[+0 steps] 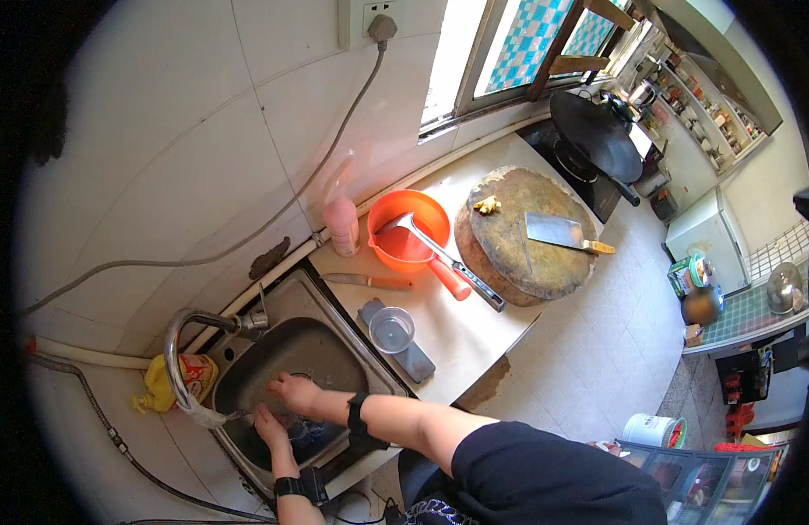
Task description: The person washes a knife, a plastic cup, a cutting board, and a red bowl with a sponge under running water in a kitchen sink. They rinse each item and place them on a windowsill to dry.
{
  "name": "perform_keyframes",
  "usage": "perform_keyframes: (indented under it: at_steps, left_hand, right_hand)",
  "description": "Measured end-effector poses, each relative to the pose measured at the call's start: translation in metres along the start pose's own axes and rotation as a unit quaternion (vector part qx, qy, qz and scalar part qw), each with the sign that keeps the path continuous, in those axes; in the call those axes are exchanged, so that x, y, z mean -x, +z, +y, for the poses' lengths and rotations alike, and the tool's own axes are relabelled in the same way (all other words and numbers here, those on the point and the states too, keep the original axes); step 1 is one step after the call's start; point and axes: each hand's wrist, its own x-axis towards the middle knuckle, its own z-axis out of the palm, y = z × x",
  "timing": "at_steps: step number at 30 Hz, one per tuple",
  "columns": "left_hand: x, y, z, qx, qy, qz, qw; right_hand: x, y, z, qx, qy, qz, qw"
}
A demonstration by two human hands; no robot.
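Both of my hands are inside the metal sink basin, close together near the end of the tap. My left hand is the lower one, beside a thin stream running from the curved chrome tap; its fingers are partly hidden. Just above it is my right hand, fingers apart, with nothing visible in it. A white wrapping covers the tap's spout. Below my hands the basin bottom is dark, with wet glints, and my right forearm hides part of it.
A yellow bottle stands left of the tap. On the counter are a clear cup on a grey slab, a knife, an orange scoop with a metal-headed utensil, a pink spray bottle, and a chopping block bearing a cleaver.
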Motion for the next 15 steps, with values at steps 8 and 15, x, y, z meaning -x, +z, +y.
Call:
perform_keyframes:
  at_steps: [8,15]
  left_hand:
    - [0.014,0.018,-0.011,0.149,-0.097,0.002,0.984]
    - [0.004,0.012,0.009,0.305,-0.079,0.053,0.948]
  right_hand:
    - [0.013,0.003,-0.018,0.052,0.045,0.006,0.998]
    - [0.016,0.004,-0.027,-0.094,0.039,0.023,0.995]
